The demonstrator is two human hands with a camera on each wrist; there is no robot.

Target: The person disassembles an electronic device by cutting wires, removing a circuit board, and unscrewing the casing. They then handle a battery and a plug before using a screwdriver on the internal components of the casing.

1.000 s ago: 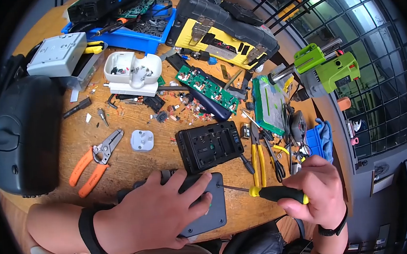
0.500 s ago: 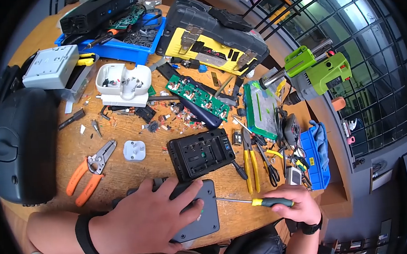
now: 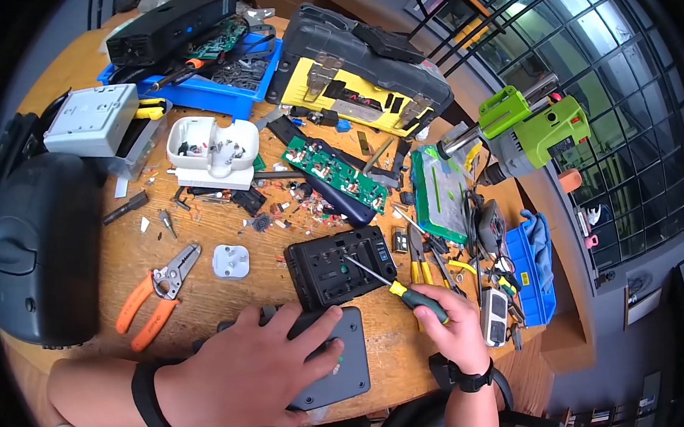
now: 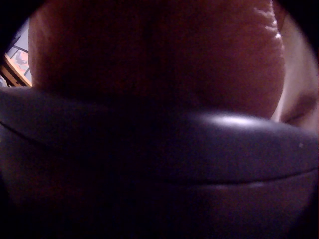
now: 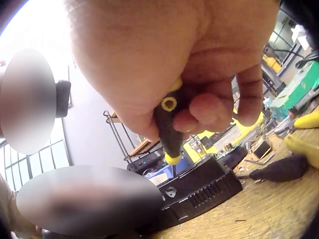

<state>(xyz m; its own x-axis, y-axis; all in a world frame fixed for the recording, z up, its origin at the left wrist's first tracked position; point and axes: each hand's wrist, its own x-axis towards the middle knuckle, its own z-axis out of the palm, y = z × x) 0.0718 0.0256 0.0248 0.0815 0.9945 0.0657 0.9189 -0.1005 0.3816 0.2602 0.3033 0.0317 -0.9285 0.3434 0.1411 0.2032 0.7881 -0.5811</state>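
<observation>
My left hand [image 3: 250, 371] lies spread over a dark flat casing [image 3: 345, 372] at the table's near edge, fingers extended across its top. Black and yellow, the screwdriver [image 3: 423, 299] is gripped by my right hand [image 3: 453, 329]; its shaft points up-left, the tip over the black charger-like housing [image 3: 322, 274]. Whether the tip touches the housing I cannot tell. In the right wrist view my right hand [image 5: 174, 59] pinches the screwdriver handle [image 5: 169, 129] above the black housing [image 5: 199, 194]. The left wrist view shows mostly dark skin and a smooth dark edge [image 4: 224, 144].
Orange-handled wire strippers [image 3: 157, 298] and a white plug adapter [image 3: 230, 262] lie left of the housing. Yellow-handled pliers [image 3: 419, 267] are to its right. Farther back are a green circuit board [image 3: 335, 174], scattered debris, a yellow-black toolbox [image 3: 356, 77] and a green drill [image 3: 542, 132].
My right hand has moved left with the screwdriver, whose tip went from the flat casing's right edge up to the black housing. My left hand stays on the casing.
</observation>
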